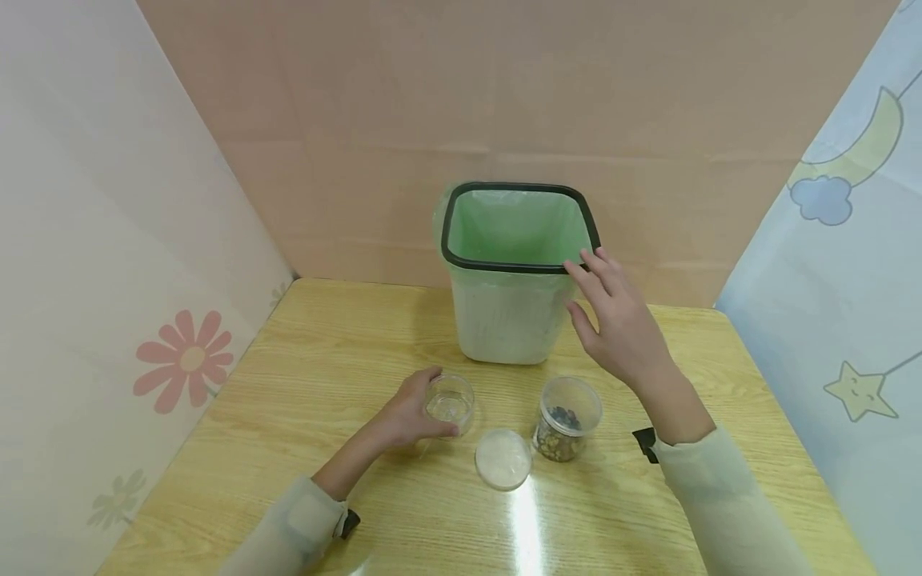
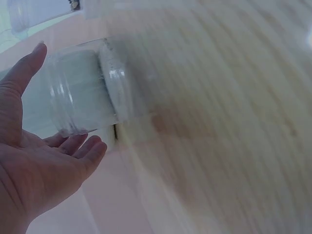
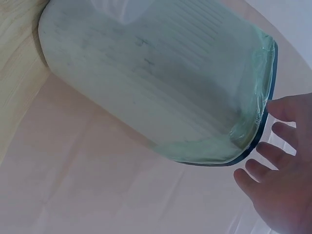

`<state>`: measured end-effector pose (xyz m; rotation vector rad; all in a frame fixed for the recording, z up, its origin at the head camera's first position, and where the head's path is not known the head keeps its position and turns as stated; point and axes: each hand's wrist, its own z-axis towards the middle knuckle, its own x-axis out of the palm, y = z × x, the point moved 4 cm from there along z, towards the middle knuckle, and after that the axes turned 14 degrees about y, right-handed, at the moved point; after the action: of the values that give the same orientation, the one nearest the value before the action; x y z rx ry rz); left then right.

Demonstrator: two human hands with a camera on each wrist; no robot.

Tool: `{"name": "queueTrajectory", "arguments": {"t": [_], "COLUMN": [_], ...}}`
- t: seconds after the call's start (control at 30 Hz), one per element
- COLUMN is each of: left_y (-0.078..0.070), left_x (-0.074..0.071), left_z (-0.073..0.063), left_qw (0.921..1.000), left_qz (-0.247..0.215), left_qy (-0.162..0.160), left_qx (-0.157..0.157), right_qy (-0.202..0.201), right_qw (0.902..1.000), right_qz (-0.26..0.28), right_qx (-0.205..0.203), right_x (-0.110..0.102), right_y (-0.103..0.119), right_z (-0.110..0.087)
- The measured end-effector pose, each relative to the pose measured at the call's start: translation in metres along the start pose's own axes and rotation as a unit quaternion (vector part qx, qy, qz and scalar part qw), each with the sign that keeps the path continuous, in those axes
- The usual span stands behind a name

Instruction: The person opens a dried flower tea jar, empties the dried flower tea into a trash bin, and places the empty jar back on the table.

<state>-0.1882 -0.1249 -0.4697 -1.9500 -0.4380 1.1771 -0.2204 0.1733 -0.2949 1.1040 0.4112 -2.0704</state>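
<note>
Peach backdrop (image 1: 360,88) standing behind desk (image 1: 338,336)

A red flower (image 1: 191,359) is decorating the pale left wall (image 1: 108,200), while a yellow moon (image 1: 876,144), blue cloud (image 1: 823,200) and yellow star (image 1: 859,392) are brightening the bluish right wall (image 1: 799,296)

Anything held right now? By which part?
Left grip spans the empty clear jar near its mouth; whether it actually holds it can't be told. Right grip holds nothing, fingers spread by the bin's rim.
</note>
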Motion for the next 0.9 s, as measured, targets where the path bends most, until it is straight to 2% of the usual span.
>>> {"name": "queueTrajectory", "arguments": {"t": [0.2, 0.43, 0.63, 0.77, 0.9], "left_y": [-0.012, -0.026, -0.045, -0.056, -0.064], "left_x": [-0.005, -0.01, -0.012, -0.01, -0.004], "left_z": [-0.004, -0.009, -0.012, -0.013, -0.012], "left_qw": [0.9997, 0.9984, 0.9966, 0.9958, 0.9951], "left_qz": [0.011, 0.03, 0.02, 0.004, 0.002], "left_qy": [-0.017, -0.023, -0.027, -0.018, -0.014], "left_qx": [0.012, 0.042, 0.075, 0.089, 0.098], "right_qy": [-0.016, 0.006, 0.024, 0.034, 0.065], "right_qw": [0.9998, 0.9998, 0.9993, 0.9987, 0.9966], "right_qz": [0.009, 0.014, 0.026, 0.031, 0.035], "right_qx": [0.001, 0.009, 0.016, 0.022, 0.037], "right_x": [-0.007, -0.006, 0.002, 0.009, 0.018], "right_y": [0.009, 0.017, 0.023, 0.026, 0.027], "right_z": [-0.011, -0.027, -0.037, -0.046, -0.055]}}
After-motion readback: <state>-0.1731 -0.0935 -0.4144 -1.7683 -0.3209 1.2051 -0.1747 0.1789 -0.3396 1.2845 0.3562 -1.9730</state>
